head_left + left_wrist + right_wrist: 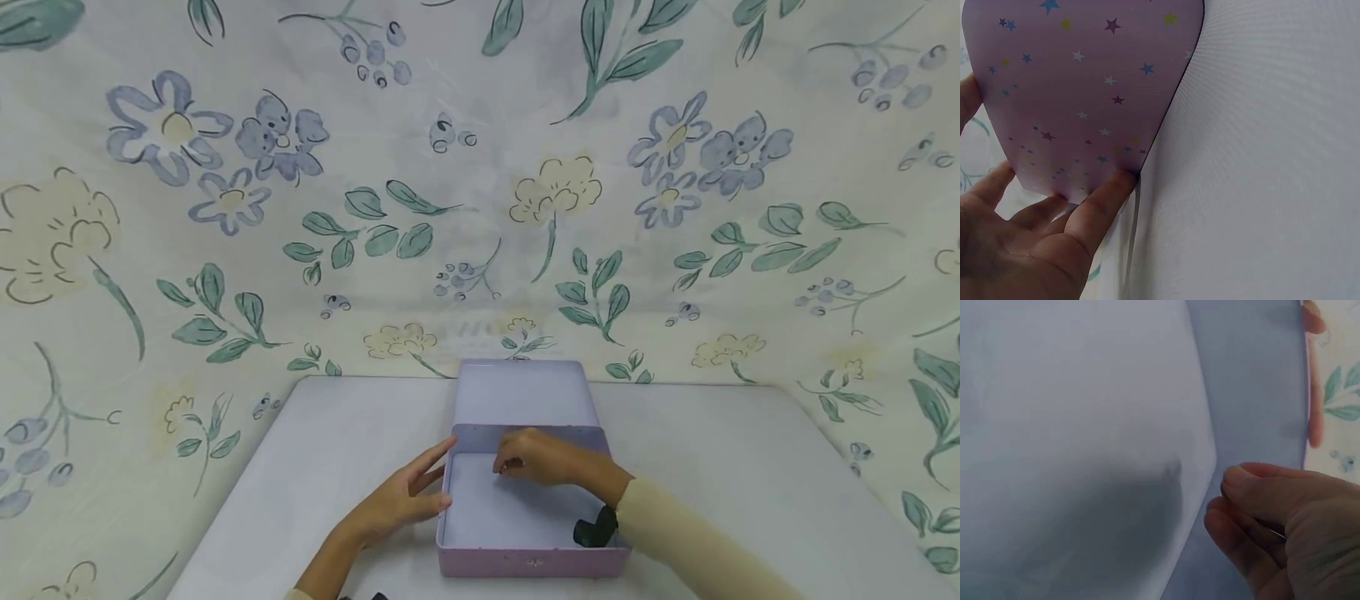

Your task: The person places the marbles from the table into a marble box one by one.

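An opened lilac box (534,562) lies on the table, its lid (525,393) raised at the back. My left hand (401,504) is at the box's left side, fingers spread and rather straight, touching its rim. In the left wrist view the fingertips and thumb (1107,203) rest at the edges of the star-printed box wall (1097,81). Inside the box, above its pale floor (1085,381), is my right hand (536,457). Its fingers are curled, with thumb and forefinger tips together; a tiny dark edge shows there, and I cannot tell whether it is a held thing.
The box stands on a white table (735,467). Behind the table hangs a floral cloth (480,242), also spreading along both sides. A black wrist camera (596,529) on the right wrist is over the box's near right corner.
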Action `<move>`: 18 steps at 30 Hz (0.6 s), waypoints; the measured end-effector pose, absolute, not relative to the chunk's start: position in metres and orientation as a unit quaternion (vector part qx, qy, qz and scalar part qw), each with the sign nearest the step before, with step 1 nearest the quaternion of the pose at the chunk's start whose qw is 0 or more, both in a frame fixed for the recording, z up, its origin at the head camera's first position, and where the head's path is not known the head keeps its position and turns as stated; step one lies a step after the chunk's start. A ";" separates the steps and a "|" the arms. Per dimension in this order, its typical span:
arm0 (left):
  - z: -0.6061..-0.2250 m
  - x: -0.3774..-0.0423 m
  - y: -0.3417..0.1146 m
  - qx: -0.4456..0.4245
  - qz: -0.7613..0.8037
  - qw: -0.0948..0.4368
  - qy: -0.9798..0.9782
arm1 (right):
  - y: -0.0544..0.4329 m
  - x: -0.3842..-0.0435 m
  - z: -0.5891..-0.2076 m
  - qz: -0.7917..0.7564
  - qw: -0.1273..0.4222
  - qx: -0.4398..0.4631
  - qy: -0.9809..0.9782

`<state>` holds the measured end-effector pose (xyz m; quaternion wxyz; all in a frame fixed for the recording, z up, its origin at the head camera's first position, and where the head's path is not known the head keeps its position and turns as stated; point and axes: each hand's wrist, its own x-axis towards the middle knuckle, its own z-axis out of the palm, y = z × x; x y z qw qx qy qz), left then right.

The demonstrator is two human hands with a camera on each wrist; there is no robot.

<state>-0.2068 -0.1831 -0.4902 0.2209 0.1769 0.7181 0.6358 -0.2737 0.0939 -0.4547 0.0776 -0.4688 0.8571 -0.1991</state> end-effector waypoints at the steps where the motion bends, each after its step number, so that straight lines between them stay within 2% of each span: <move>1: -0.490 -0.207 -0.183 0.177 0.636 0.221 0.718 | 0.094 -0.273 -0.456 -0.196 0.076 -0.470 0.858; 13: -0.484 -0.207 -0.189 0.177 0.634 0.213 0.722 | 0.086 -0.278 -0.467 -0.161 0.073 -0.500 0.848; 18: -0.486 -0.207 -0.185 0.181 0.634 0.230 0.716 | 0.092 -0.275 -0.471 -0.162 0.081 -0.506 0.843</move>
